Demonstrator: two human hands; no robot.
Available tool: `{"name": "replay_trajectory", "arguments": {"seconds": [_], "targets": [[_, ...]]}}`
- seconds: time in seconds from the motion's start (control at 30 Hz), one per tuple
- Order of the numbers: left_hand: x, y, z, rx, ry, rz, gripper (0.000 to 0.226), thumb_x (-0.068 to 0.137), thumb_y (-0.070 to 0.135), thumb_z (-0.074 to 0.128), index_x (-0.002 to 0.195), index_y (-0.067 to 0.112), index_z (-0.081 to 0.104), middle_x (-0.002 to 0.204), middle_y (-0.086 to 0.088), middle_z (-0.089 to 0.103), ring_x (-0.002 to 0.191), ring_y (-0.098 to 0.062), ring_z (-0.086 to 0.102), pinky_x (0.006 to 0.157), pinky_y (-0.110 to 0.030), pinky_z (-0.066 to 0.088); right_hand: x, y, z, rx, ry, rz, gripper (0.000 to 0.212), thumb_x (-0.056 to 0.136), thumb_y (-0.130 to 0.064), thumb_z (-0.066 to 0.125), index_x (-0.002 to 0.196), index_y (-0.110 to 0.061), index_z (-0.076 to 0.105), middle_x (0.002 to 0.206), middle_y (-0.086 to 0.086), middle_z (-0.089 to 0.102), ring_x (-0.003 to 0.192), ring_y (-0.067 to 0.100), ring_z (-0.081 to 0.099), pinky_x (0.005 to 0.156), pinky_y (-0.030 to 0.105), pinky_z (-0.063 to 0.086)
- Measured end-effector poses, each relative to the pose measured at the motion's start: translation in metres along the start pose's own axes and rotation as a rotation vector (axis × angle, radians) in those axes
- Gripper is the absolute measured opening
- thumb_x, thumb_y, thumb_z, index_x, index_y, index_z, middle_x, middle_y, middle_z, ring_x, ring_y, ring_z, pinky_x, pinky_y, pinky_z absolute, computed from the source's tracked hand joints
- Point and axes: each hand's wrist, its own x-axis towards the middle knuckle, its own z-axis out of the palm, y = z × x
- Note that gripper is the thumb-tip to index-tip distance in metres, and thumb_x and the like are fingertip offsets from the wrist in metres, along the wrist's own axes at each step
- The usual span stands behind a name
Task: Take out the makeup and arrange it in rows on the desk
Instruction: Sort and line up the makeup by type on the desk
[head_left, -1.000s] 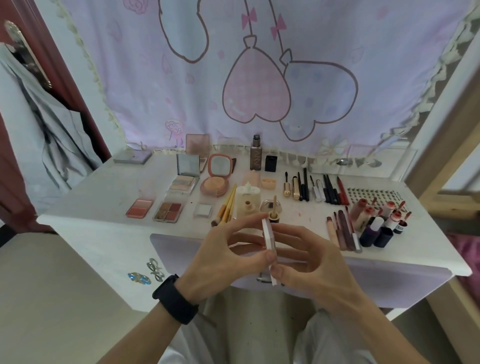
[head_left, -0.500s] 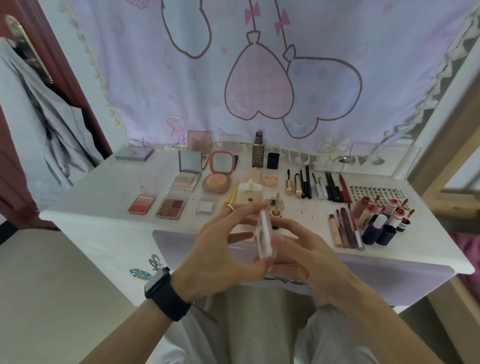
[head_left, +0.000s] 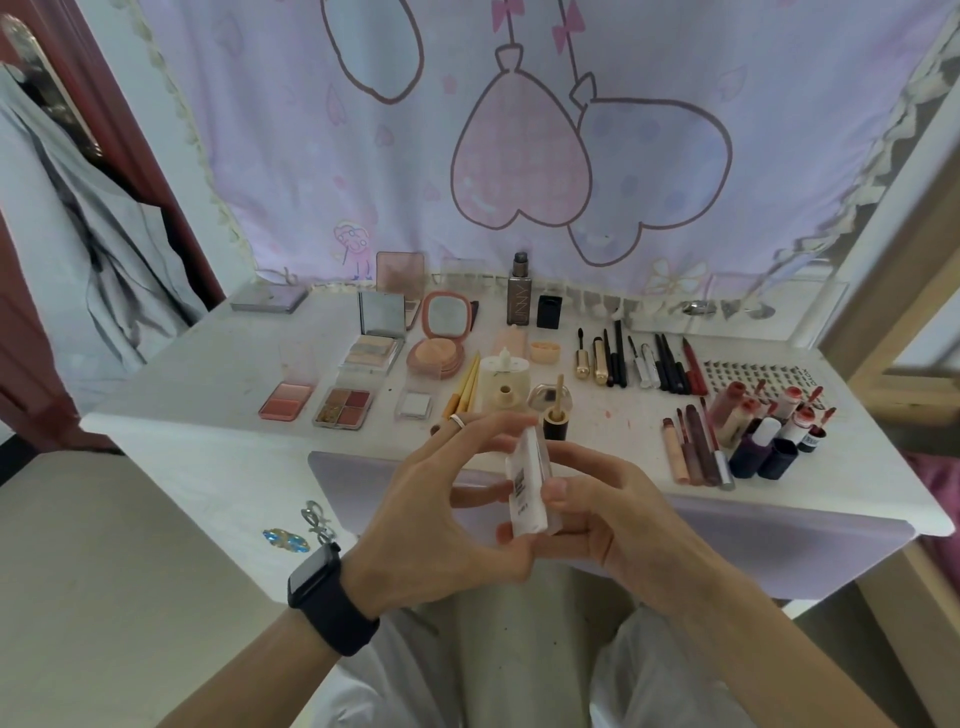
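Observation:
Both hands hold a small flat clear compact (head_left: 529, 483) on edge in front of the white desk (head_left: 218, 395). My left hand (head_left: 441, 512), with a ring and a black watch, pinches its top and bottom edges. My right hand (head_left: 602, 512) grips its right side, thumb on the face. Makeup lies in rows on the desk: palettes (head_left: 343, 408) at the left, a round pink mirror compact (head_left: 439, 343), a cream bottle (head_left: 504, 382), mascaras and pencils (head_left: 639, 361), lipsticks (head_left: 748, 428) at the right.
A dark foundation bottle (head_left: 518, 291) and a black cap (head_left: 549, 310) stand at the desk's back by the purple curtain (head_left: 519, 156). A studded sheet (head_left: 753, 376) lies at the right. A grey garment (head_left: 88, 244) hangs at the left. A lilac drawer front (head_left: 358, 483) is below the desk edge.
The compact has been turned in my hands from edge-on to showing its labelled face, and both hands have dropped slightly lower. The items on the desk are unmoved.

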Motion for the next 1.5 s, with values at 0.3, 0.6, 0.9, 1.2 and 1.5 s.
{"name": "replay_trajectory", "arguments": {"seconds": [0.3, 0.6, 0.9, 1.2, 1.5], "targets": [[-0.001, -0.009, 0.001, -0.017, 0.001, -0.058, 0.082, 0.066, 0.007, 0.089, 0.134, 0.029, 0.050, 0.125, 0.015, 0.060, 0.121, -0.008, 0.058, 0.080, -0.013, 0.054, 0.002, 0.000, 0.002, -0.077, 0.055, 0.051, 0.064, 0.072, -0.028, 0.081, 0.132, -0.021, 0.059, 0.116, 0.015, 0.073, 0.102, 0.043, 0.070, 0.095, 0.053, 0.055], [-0.006, -0.018, 0.002, -0.455, 0.149, -0.404, 0.063, 0.071, 0.035, 0.080, 0.130, 0.023, 0.061, 0.121, 0.001, 0.068, 0.112, -0.023, 0.067, 0.090, -0.039, 0.057, -0.002, 0.010, 0.002, -0.342, 0.168, -0.098, 0.048, 0.085, -0.053, 0.065, 0.127, -0.032, 0.062, 0.121, -0.004, 0.071, 0.098, 0.026, 0.074, 0.088, 0.045, 0.060], [-0.006, -0.014, 0.021, -0.873, 0.295, -0.575, 0.062, 0.076, 0.032, 0.077, 0.130, 0.009, 0.060, 0.122, -0.016, 0.068, 0.113, -0.030, 0.067, 0.086, -0.030, 0.056, -0.009, 0.019, 0.007, -0.577, 0.271, -0.348, 0.035, 0.083, -0.051, 0.063, 0.113, -0.036, 0.071, 0.103, -0.017, 0.075, 0.096, 0.005, 0.072, 0.076, 0.022, 0.058], [-0.006, -0.016, 0.033, -0.912, 0.328, -0.627, 0.052, 0.078, 0.028, 0.072, 0.126, 0.009, 0.061, 0.114, -0.014, 0.072, 0.110, -0.030, 0.068, 0.095, -0.036, 0.055, -0.006, 0.033, 0.006, -0.531, 0.420, -0.424, 0.033, 0.088, -0.046, 0.058, 0.107, -0.024, 0.075, 0.091, -0.012, 0.077, 0.084, 0.009, 0.074, 0.072, 0.025, 0.060], [0.001, -0.015, 0.031, -0.950, 0.342, -0.666, 0.053, 0.081, 0.026, 0.072, 0.128, 0.004, 0.061, 0.119, -0.019, 0.069, 0.113, -0.032, 0.066, 0.102, -0.042, 0.050, -0.006, 0.036, 0.004, -0.574, 0.373, -0.348, 0.041, 0.086, -0.055, 0.059, 0.119, -0.034, 0.068, 0.104, -0.016, 0.075, 0.095, 0.002, 0.071, 0.079, 0.020, 0.057]]}}
